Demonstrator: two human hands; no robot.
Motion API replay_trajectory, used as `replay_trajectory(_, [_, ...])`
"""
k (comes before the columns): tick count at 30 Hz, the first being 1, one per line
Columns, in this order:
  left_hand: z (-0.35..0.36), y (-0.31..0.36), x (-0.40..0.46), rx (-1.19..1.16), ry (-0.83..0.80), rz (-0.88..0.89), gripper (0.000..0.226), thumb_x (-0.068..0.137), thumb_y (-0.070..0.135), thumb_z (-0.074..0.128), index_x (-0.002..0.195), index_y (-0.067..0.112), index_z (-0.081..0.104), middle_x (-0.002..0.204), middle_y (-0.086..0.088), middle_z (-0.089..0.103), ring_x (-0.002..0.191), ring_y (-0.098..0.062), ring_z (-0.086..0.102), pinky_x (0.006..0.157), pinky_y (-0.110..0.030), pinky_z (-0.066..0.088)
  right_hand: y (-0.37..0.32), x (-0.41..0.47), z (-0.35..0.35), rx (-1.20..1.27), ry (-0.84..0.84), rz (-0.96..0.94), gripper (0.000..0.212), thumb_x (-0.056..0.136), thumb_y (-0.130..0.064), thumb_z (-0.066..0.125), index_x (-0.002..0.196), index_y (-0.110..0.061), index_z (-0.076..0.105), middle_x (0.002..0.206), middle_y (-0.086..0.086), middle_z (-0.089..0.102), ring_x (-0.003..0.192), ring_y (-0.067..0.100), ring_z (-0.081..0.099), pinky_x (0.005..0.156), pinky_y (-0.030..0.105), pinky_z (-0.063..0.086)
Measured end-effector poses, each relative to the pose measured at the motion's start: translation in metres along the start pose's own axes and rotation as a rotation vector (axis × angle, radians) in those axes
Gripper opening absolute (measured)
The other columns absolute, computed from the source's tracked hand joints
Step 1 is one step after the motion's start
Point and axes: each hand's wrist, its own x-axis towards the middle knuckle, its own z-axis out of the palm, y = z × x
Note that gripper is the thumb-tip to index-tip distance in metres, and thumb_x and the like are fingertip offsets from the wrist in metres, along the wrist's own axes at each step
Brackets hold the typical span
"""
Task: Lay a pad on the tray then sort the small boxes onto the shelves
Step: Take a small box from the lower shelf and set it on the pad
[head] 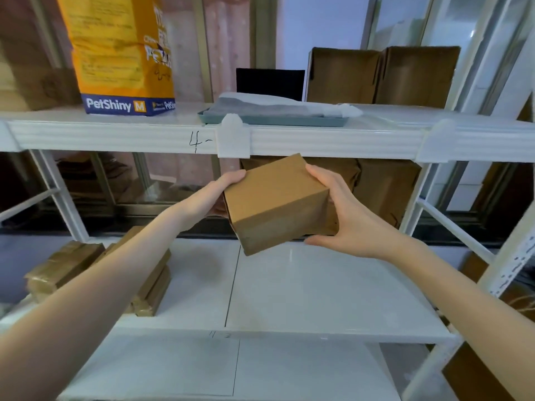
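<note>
I hold a small brown cardboard box (275, 204) in the air between the upper and the middle shelf. My left hand (223, 192) grips its left side and my right hand (344, 209) clasps its right side, thumb under the lower corner. On the upper shelf (115, 134) lies a grey-green tray (289, 120) with a white and grey pad (275, 107) spread over it. The pad's right end hangs past the tray's edge. The middle shelf (304, 285) is white, below the held box.
An orange PetShiny bag (124, 53) stands at the upper left. Two open cardboard boxes (382, 76) and a black panel (269, 82) stand behind the tray. Taped flat boxes (69, 267) lie at the middle shelf's left. More brown boxes (382, 186) sit at its back right.
</note>
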Motion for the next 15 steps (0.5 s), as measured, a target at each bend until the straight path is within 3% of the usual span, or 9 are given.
replay_trajectory(2, [0.004, 0.007, 0.002, -0.006, 0.034, -0.011, 0.041, 0.084, 0.064, 0.041, 0.102, 0.028, 0.051, 0.096, -0.004, 0.06, 0.084, -0.017, 0.061, 0.06, -0.018, 0.053, -0.001, 0.0, -0.007, -0.007, 0.033, -0.025, 0.109, 0.071, -0.03, 0.08, 0.144, -0.043, 0.0, 0.147, -0.024, 0.006, 0.128, 0.0, 0.026, 0.102, 0.018, 0.03])
replay_trajectory(4, [0.007, 0.015, 0.001, 0.01, 0.102, -0.028, 0.035, 0.092, 0.058, 0.033, 0.093, 0.028, 0.051, 0.088, -0.003, 0.059, 0.077, -0.017, 0.059, 0.05, -0.015, 0.052, -0.002, -0.001, -0.014, 0.003, 0.047, -0.036, 0.109, 0.069, -0.033, 0.081, 0.143, -0.044, 0.001, 0.145, -0.026, 0.008, 0.129, -0.004, 0.023, 0.1, 0.008, 0.026])
replay_trajectory(6, [0.008, 0.024, 0.001, 0.007, 0.137, -0.054, 0.036, 0.091, 0.059, 0.033, 0.089, 0.027, 0.051, 0.084, -0.005, 0.059, 0.075, -0.021, 0.059, 0.055, -0.024, 0.053, -0.004, -0.002, -0.021, 0.015, 0.064, -0.051, 0.108, 0.068, -0.037, 0.081, 0.141, -0.047, 0.002, 0.142, -0.028, 0.012, 0.127, -0.011, 0.023, 0.096, -0.001, 0.024])
replay_trajectory(9, [0.006, 0.035, -0.001, 0.001, 0.109, -0.085, 0.049, 0.073, 0.067, 0.037, 0.091, 0.024, 0.054, 0.089, -0.012, 0.059, 0.083, -0.033, 0.06, 0.071, -0.038, 0.054, -0.007, -0.003, -0.032, -0.004, 0.114, -0.085, 0.104, 0.07, -0.038, 0.079, 0.141, -0.046, 0.004, 0.138, -0.033, 0.013, 0.123, -0.027, 0.016, 0.094, -0.009, 0.017])
replay_trajectory(15, [0.001, 0.053, 0.007, -0.06, 0.098, -0.046, 0.052, 0.072, 0.065, 0.033, 0.095, 0.023, 0.054, 0.099, -0.014, 0.06, 0.091, -0.04, 0.06, 0.078, -0.045, 0.051, -0.016, -0.002, -0.055, 0.014, 0.14, -0.1, 0.099, 0.073, -0.034, 0.077, 0.144, -0.04, 0.007, 0.138, -0.029, 0.017, 0.127, -0.011, 0.027, 0.094, -0.005, 0.026])
